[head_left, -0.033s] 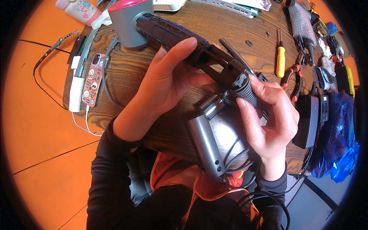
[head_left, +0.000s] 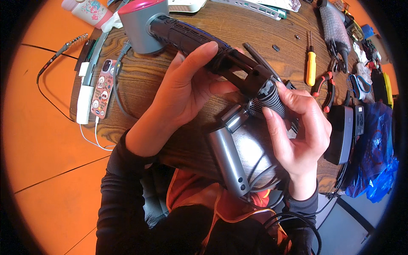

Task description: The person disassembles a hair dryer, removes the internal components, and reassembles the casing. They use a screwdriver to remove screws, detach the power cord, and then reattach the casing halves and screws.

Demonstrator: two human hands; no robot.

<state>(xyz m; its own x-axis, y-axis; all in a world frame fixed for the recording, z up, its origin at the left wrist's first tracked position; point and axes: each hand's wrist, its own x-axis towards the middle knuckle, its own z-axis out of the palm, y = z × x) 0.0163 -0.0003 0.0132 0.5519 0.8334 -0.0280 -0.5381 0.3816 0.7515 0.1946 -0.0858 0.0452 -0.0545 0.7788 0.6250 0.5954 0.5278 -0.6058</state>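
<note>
A hair dryer (head_left: 142, 32) with a grey barrel and pink rim has its black inner handle (head_left: 172, 34) exposed, angled down toward the right. My left hand (head_left: 182, 85) grips this handle from below, thumb along its top. The fingers of my right hand (head_left: 297, 131) are closed on the ribbed black piece (head_left: 270, 97) at the handle's lower end. Just below it a perforated cylinder (head_left: 255, 108) is partly visible. A loose grey tube casing (head_left: 226, 159) lies on the wooden table (head_left: 136, 80) beneath my hands, beside a short dark cylinder (head_left: 233, 118) and black cables.
A phone (head_left: 103, 89) with charging cable, a power strip (head_left: 85, 104), soldering iron (head_left: 59, 53) and bottle (head_left: 89, 12) are left. Right are a yellow screwdriver (head_left: 310, 68), pliers (head_left: 327, 93), bubble-wrapped item (head_left: 333, 32), black adapter (head_left: 340, 131) and blue bag (head_left: 369, 144). Electronics (head_left: 255, 8) lie behind.
</note>
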